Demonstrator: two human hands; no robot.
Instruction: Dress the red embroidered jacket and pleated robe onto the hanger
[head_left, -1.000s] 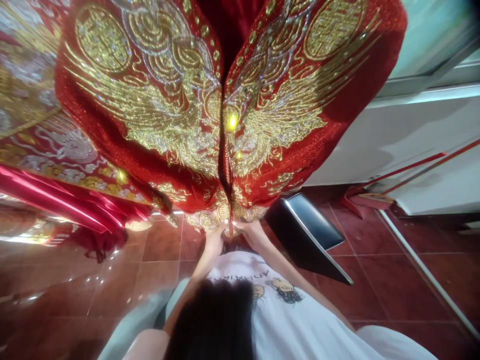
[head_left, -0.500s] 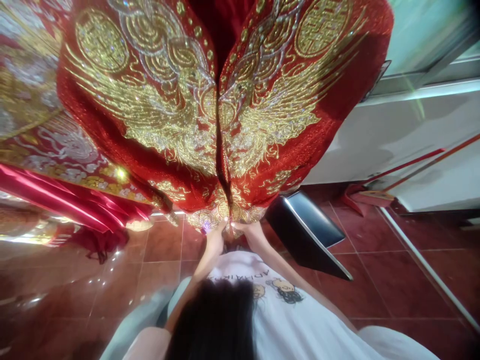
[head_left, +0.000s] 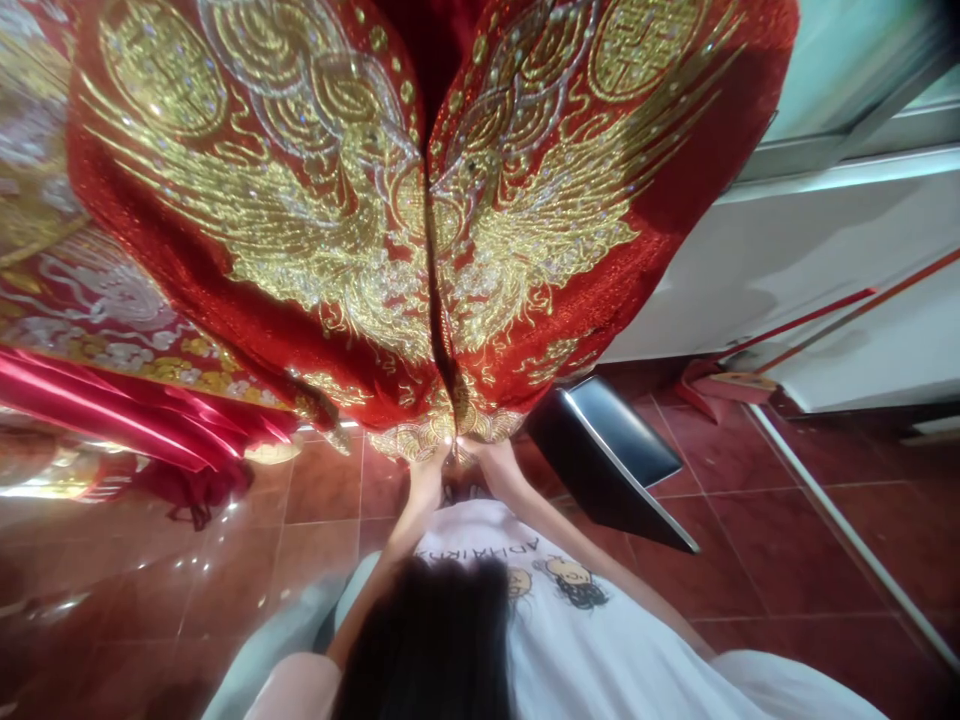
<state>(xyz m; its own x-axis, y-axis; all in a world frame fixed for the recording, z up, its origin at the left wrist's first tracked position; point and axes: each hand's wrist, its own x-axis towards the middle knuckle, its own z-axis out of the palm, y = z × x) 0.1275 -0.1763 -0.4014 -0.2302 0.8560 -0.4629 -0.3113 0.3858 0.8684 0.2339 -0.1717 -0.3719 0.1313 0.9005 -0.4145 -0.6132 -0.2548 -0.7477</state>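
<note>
A red jacket (head_left: 585, 330) with gold and silver embroidery, including paired birds and round medallions, hangs upright in front of me. Its front opening runs down the middle, the two edges nearly meeting at the bottom. My left hand (head_left: 429, 468) pinches the scalloped gold hem just left of that opening, thumb on top. Close beside it, my right hand (head_left: 491, 458) grips the hem on the right side of the opening. The fingers of both hands are mostly hidden behind the cloth.
Another embroidered garment (head_left: 112, 290) hangs at left, above shiny pink-red satin (head_left: 150, 410). On the tiled floor (head_left: 735, 570), right of the jacket, stands a black angular object (head_left: 619, 460). A red-handled dustpan or broom (head_left: 712, 385) leans near the white wall (head_left: 697, 290).
The upper jacket appears slightly larger and shifted left in view. Both hands keep their hold on the hem, with barely any shift.
</note>
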